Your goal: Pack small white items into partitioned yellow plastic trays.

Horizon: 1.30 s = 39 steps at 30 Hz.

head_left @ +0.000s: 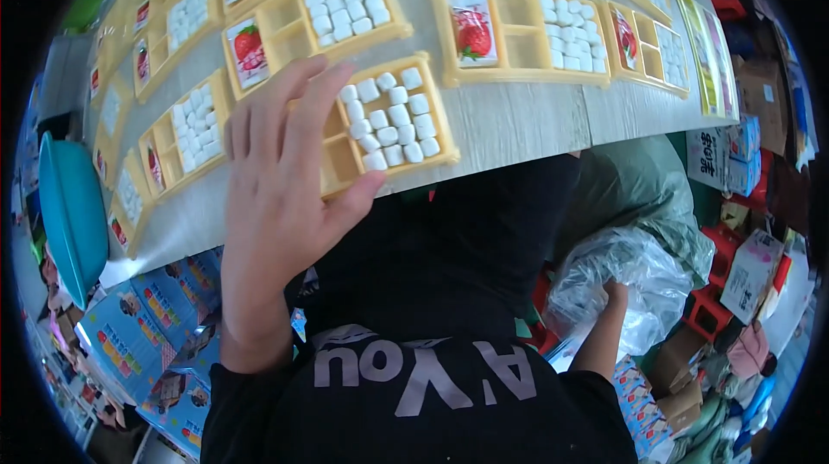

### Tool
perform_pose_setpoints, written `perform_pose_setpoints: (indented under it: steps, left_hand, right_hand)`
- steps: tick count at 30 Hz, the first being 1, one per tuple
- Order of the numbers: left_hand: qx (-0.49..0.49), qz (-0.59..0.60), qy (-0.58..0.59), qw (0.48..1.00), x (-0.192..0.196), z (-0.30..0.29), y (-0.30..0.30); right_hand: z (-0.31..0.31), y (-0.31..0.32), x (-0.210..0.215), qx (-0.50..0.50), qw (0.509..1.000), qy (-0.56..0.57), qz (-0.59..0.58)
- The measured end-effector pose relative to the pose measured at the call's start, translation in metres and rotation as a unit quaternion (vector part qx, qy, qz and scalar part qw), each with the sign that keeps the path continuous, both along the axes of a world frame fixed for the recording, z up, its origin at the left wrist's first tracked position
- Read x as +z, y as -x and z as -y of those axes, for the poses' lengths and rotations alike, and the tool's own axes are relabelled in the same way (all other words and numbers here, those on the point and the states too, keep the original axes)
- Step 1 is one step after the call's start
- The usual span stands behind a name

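My left hand (281, 162) lies over the left part of a pale yellow plastic tray (445, 131) at the table's near edge. Its fingers are stretched and spread, with the thumb by the near rim and the fingertips toward the far rim. The tray's right compartment holds rows of small white pillow-shaped pieces (388, 136), with gaps near the top. Its left end is hidden under the hand. To the right, below the table, my right hand (615, 291) reaches into a clear plastic bag (604, 261). The bag hides its fingers.
Several similar trays (521, 75) with white pieces and strawberry-printed sachets (473, 30) cover the table (518, 123). A teal basin (73, 213) stands at the left. Blue printed cartons (142, 326) sit below left. Boxes (751, 274) and red stools (712, 313) crowd the right.
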<state>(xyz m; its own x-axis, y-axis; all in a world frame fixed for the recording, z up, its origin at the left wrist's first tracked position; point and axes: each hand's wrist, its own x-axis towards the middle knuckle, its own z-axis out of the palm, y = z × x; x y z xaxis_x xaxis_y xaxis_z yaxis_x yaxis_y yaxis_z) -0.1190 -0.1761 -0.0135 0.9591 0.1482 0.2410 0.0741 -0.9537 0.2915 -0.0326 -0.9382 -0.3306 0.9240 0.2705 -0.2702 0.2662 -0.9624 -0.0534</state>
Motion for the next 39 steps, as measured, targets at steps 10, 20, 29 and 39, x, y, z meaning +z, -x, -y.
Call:
perform_pose_setpoints:
  steps: [10, 20, 29, 39]
  left_hand:
    - [-0.013, -0.001, 0.024, 1.0, 0.0, -0.002, 0.003]
    - [-0.033, 0.013, 0.055, 0.998, -0.003, -0.009, 0.008]
    - [-0.048, 0.038, 0.1, 0.993, 0.0, -0.012, 0.007]
    - [-0.017, 0.043, 0.127, 0.991, 0.006, -0.01, 0.006]
  right_hand:
    - [0.008, 0.009, 0.035, -0.232, 0.966, 0.01, -0.117]
    - [-0.104, 0.021, 0.193, -0.158, 0.967, 0.183, -0.085]
    - [-0.484, -0.018, 0.368, 0.211, 0.945, -0.235, 0.089]
    - [-0.622, -0.056, 0.36, 0.451, 0.856, -0.218, 0.128]
